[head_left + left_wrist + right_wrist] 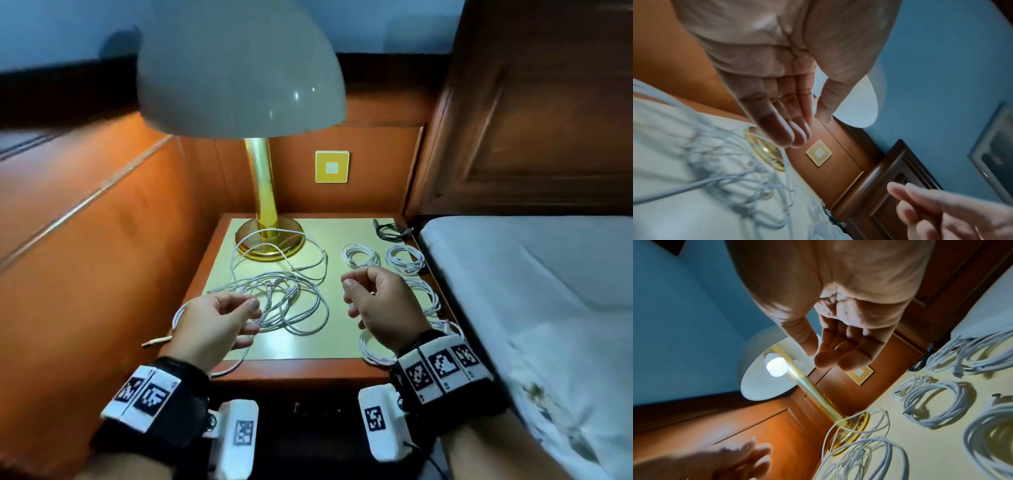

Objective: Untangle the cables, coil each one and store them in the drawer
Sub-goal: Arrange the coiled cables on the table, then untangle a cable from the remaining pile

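Observation:
A tangle of white cables (pixel 284 301) lies in the middle of the cream nightstand top (pixel 308 346); one loop reaches round the lamp base. My left hand (pixel 251 315) hovers over the tangle's left side with relaxed fingers and holds nothing; the left wrist view shows its fingers (pixel 797 129) straight above the blurred tangle (pixel 725 162). My right hand (pixel 352 294) hangs just right of the tangle, fingers loosely curled and empty, as the right wrist view (pixel 822 356) confirms. Several coiled white cables (pixel 360 255) (pixel 935 402) lie along the right side.
A brass lamp (pixel 270 240) with a wide shade stands at the back left. A black cable (pixel 390 231) sits in the back right corner. One white plug end (pixel 156 341) sticks out over the left edge. A bed (pixel 531 291) adjoins on the right; wood panelling surrounds the rest.

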